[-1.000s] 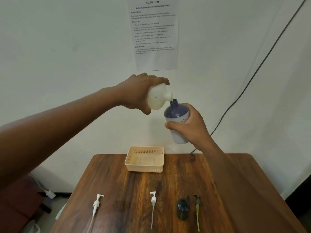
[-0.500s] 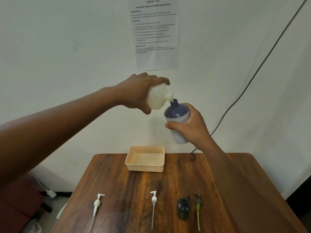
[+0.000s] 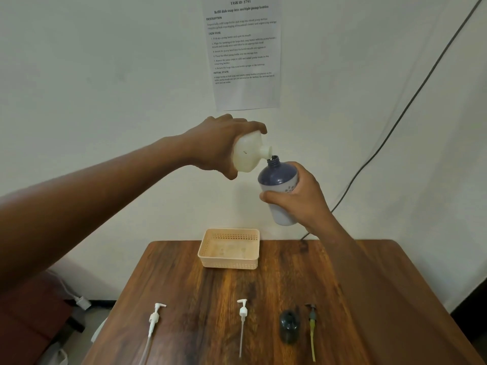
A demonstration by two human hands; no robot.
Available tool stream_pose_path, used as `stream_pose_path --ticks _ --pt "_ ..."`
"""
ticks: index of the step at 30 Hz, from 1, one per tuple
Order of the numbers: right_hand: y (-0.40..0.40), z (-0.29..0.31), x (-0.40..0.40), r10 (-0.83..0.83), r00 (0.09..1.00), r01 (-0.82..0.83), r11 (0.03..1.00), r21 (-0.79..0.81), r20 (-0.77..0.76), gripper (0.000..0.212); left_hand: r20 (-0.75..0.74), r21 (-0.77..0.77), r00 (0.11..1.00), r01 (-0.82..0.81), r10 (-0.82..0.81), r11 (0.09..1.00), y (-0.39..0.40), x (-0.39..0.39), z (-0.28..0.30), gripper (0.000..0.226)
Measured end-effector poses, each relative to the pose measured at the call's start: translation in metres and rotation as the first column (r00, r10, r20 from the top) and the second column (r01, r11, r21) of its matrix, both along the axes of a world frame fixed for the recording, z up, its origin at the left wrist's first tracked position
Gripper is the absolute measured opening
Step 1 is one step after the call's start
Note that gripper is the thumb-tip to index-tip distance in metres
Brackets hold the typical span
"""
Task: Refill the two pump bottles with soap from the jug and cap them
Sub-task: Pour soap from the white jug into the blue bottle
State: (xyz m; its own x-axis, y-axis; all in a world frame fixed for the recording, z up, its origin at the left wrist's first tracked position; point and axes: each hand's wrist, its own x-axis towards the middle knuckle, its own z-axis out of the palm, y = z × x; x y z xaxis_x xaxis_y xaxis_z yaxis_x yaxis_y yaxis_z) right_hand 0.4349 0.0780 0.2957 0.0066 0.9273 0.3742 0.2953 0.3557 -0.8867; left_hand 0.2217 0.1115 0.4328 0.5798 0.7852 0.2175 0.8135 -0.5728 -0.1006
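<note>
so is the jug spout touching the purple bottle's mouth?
Cannot tell. In the head view the jug spout sits right at the purple bottle mouth; no plain gap or contact shows.

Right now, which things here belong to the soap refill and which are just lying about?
For the job:
pale plastic jug in left hand
blue-topped bottle in right hand
two white pump heads

Lying about:
beige perforated basket
black cable
printed wall sheet

Jug (image 3: 249, 154): translucent cream-white. Bottle (image 3: 279, 180): dark blue shoulder, pale lavender-white body, small dot pattern at the colour boundary. Basket (image 3: 229, 262): beige, perforated grid along the walls. Table (image 3: 210, 299): dark brown wood grain. Left pump (image 3: 154, 318) and middle pump (image 3: 242, 310): white. Right pump (image 3: 312, 325): dark head, yellow-green tube. Cap (image 3: 289, 328): black.
</note>
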Motion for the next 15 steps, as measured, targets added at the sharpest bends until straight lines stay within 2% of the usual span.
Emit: stream_pose_path --ticks 15 --pt "-0.0034 0.0031 -0.0053 0.006 1.0 -0.006 1.0 -0.002 -0.015 0.072 0.007 -0.01 1.0 -0.007 0.007 1.0 -0.0057 -0.0023 0.0029 0.1"
